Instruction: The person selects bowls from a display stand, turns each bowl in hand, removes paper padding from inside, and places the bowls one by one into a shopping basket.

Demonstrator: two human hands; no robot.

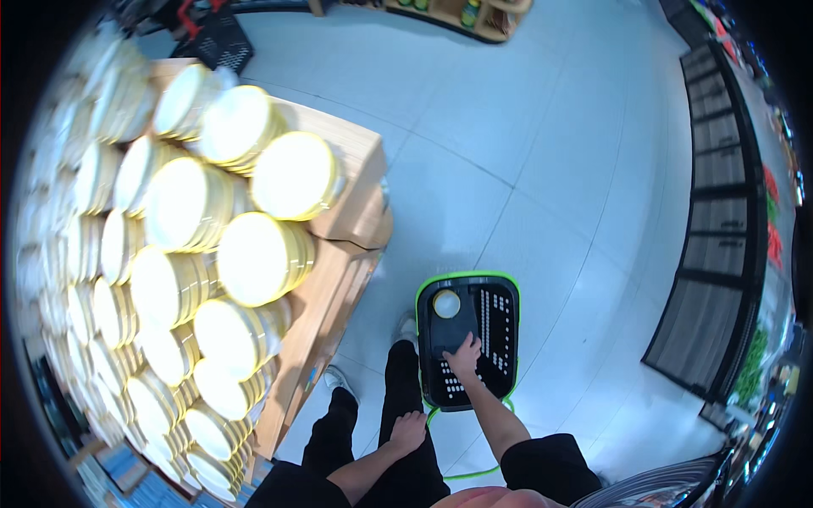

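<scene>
A black plastic shopping basket (pixel 498 330) with a bright green rim stands on the floor before me. Inside it, near the far left corner, sits one round container (pixel 447 305) with a pale lid and a yellowish edge. My right hand (pixel 463 357) reaches into the near half of the basket with fingers apart, and nothing shows in it; the container lies beyond its fingertips, not touched. My left hand (pixel 408 432) rests on my black-trousered thigh, left of the basket's near end, and appears empty. A green handle or cord (pixel 470 475) loops on the floor below the basket.
At left, a wooden display stand (pixel 324 267) bears several stacks of round, pale-lidded containers (pixel 254 257). Dark cabinets (pixel 714 254) with produce on top line the right. A wooden shelf (pixel 495 28) holds bottles at the far end, and black crates (pixel 222 47) stand at the upper left.
</scene>
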